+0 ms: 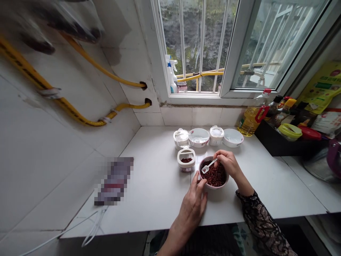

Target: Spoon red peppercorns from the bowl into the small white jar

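Note:
A bowl [227, 177] full of small dark red beans stands near the counter's front edge. My left hand [194, 199] rests against its left side, thumb at the rim, fingers around the wall. Above the bowl's right rim, my right hand [226, 161] pinches a small white spoon [211, 165], whose scoop is over the beans with a few in it. Just left of the bowl sits an open clear container [186, 167] with some of the same beans. Behind are two lidded containers [182, 138] [216, 135] and two white bowls [199, 138] [233, 138].
An oil bottle [249, 121] and a black rack [279, 140] of condiments stand at the back right. A metal pot [321, 163] is at the far right. A blurred-out object [114, 181] with a white cable lies on the left of the counter [149, 199].

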Demonstrator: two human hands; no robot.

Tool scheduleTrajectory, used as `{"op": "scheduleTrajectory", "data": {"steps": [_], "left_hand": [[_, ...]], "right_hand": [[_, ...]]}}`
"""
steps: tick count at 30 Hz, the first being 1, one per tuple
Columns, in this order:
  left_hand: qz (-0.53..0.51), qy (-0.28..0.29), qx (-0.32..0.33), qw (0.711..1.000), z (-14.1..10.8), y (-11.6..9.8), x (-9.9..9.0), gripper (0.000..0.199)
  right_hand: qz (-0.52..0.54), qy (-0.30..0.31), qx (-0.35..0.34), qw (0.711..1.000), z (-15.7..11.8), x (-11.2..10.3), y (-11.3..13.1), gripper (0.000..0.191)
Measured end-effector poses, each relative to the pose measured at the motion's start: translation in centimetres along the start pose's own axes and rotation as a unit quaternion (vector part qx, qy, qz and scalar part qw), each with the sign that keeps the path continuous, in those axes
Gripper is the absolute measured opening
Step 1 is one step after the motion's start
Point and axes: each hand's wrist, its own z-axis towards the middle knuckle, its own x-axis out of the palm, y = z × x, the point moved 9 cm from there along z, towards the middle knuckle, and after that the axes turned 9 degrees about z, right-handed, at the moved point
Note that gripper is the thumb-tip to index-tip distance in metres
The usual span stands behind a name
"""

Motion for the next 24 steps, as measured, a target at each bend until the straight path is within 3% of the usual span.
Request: {"op": "scheduleTrajectory", "data": {"steps": [16, 19, 24], "left_hand": [[-0.007, -0.003, 0.000, 1.000, 0.1, -0.1, -0.1, 0.046], [-0.003, -0.008, -0.001, 1.000, 0.1, -0.1, -0.1, 0.046], [-0.006, -0.015, 0.001, 1.000, -0.1, 0.0, 0.1, 0.047]], "right_hand": [[0.087, -0.029, 0.022, 0.996, 0.5, -0.6, -0.1, 0.016], [0.092, -0.043, -0.018, 0.995, 0.5, 0.1, 0.8, 0.016], [-0.007, -0.045, -0.176, 0.983, -0.8, 2.5, 4.2, 0.017]]}}
